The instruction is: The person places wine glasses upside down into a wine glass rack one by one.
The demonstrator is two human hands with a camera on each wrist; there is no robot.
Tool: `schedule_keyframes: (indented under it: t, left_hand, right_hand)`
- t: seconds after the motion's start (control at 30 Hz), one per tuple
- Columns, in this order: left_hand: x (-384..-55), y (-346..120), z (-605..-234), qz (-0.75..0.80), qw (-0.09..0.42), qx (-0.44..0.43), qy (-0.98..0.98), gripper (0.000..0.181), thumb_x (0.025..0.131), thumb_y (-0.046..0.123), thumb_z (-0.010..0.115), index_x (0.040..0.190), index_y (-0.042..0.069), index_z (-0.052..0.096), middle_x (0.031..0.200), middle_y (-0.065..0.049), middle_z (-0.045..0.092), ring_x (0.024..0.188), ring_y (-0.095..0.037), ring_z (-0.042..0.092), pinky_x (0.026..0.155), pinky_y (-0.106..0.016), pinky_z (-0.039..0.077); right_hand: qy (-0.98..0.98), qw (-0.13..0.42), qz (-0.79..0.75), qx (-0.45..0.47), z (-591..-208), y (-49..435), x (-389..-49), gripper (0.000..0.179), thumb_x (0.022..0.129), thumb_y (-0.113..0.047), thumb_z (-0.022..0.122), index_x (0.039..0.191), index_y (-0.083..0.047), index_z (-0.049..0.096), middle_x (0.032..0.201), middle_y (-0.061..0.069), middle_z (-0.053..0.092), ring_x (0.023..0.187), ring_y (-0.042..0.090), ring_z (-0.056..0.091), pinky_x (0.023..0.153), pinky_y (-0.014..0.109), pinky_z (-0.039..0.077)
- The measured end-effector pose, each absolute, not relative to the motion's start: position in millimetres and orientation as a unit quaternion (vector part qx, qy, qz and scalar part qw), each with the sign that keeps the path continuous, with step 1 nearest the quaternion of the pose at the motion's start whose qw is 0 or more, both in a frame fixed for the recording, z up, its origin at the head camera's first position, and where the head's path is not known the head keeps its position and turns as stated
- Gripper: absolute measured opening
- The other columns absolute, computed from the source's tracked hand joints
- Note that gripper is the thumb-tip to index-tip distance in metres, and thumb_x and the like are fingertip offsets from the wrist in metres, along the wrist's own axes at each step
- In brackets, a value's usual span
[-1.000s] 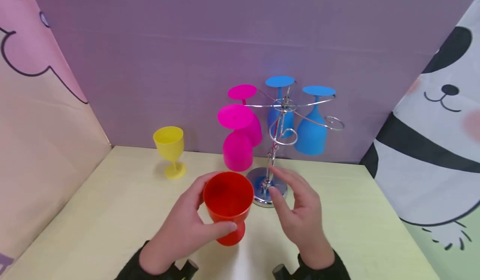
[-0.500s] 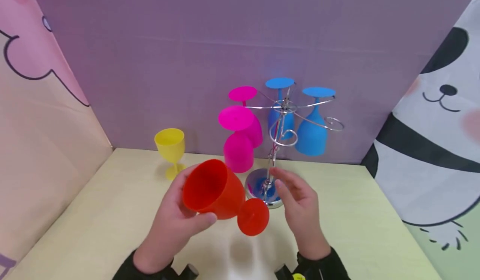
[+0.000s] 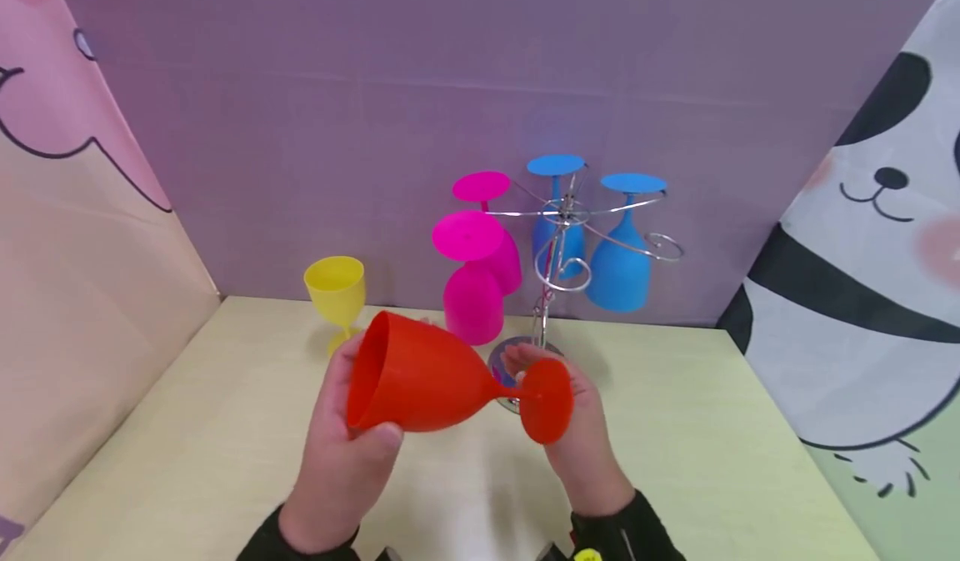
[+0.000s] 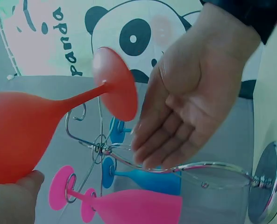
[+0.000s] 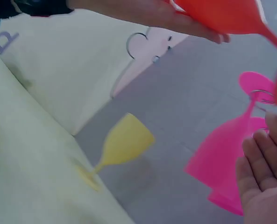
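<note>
A red plastic goblet lies on its side in the air, its mouth to the left and its foot to the right. My left hand grips its bowl, with the thumb in front. Close behind the foot is my right hand. In the left wrist view the right palm faces the goblet, with the fingers loosely extended and apart from the foot. Behind the hands stands a chrome goblet rack, its base partly hidden by the right hand.
Pink goblets hang upside down on the rack's left, and blue goblets at its back and right. A yellow goblet stands upright at the table's back left. A purple backdrop rises behind the table.
My left hand has lifted the red goblet and tipped it from upright onto its side, foot swinging right. My right hand has moved slightly left, behind the foot.
</note>
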State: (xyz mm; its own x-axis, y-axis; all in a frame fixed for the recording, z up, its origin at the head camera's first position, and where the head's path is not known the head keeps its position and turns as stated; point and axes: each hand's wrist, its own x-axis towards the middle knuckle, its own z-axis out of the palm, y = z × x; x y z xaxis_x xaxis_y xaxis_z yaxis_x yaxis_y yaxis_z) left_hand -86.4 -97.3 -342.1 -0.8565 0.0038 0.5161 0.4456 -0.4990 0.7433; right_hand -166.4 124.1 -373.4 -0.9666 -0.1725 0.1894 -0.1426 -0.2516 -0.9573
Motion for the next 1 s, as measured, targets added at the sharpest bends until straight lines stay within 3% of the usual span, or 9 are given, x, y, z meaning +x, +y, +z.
schedule_keyframes:
  t: [0.13, 0.37, 0.57, 0.73, 1.0]
  left_hand:
    - [-86.8, -92.3, -340.0, -0.854, 0.134, -0.219, -0.452, 0.057, 0.095, 0.021, 0.063, 0.14, 0.009, 0.03, 0.137, -0.015, 0.045, 0.123, -0.034, 0.048, 0.097, -0.042, 0.051]
    - [-86.9, -86.2, -339.3, -0.885, 0.149, -0.184, -0.402, 0.057, 0.095, 0.019, 0.062, 0.141, 0.01, 0.031, 0.139, -0.012, 0.044, 0.127, -0.033, 0.045, 0.102, -0.042, 0.046]
    - [-86.9, -82.4, -342.0, -0.896, 0.134, -0.198, -0.374, 0.06, 0.094, 0.018, 0.064, 0.143, 0.011, 0.03, 0.135, -0.009, 0.047, 0.126, -0.029, 0.046, 0.102, -0.04, 0.047]
    - [-85.9, -76.6, -343.6, -0.895, 0.114, -0.17, -0.396, 0.055, 0.095, 0.018, 0.064, 0.141, 0.014, 0.034, 0.134, -0.008, 0.049, 0.124, -0.03, 0.047, 0.103, -0.041, 0.046]
    - [-79.1, -68.9, -344.3, -0.882, 0.085, -0.187, -0.423, 0.051, 0.096, 0.017, 0.062, 0.14, 0.012, 0.036, 0.132, -0.01, 0.052, 0.12, -0.034, 0.05, 0.102, -0.044, 0.047]
  right_hand:
    - [0.587, 0.044, -0.793, -0.155, -373.6, 112.0, -157.3, 0.036, 0.089, -0.018, 0.072, 0.121, -0.004, 0.065, 0.122, 0.015, 0.063, 0.118, 0.036, 0.056, 0.099, 0.045, 0.048]
    - [0.483, 0.079, -0.824, -0.285, -372.4, 98.3, -143.1, 0.031, 0.101, -0.004, 0.049, 0.13, -0.002, 0.06, 0.123, 0.019, 0.064, 0.122, 0.044, 0.052, 0.105, 0.053, 0.041]
    - [0.366, 0.126, -0.901, -0.198, -364.9, 99.2, -131.0, 0.027, 0.101, -0.016, 0.052, 0.126, -0.009, 0.061, 0.123, 0.012, 0.065, 0.122, 0.035, 0.054, 0.111, 0.045, 0.036]
    - [0.253, 0.147, -0.946, -0.137, -355.8, 101.6, -121.3, 0.022, 0.102, -0.018, 0.049, 0.115, -0.01, 0.065, 0.113, 0.006, 0.068, 0.12, 0.025, 0.054, 0.114, 0.039, 0.032]
    - [0.148, 0.132, -0.955, -0.219, -339.5, 111.3, -114.5, 0.029, 0.103, -0.015, 0.046, 0.118, -0.004, 0.069, 0.115, 0.01, 0.07, 0.116, 0.023, 0.059, 0.116, 0.036, 0.029]
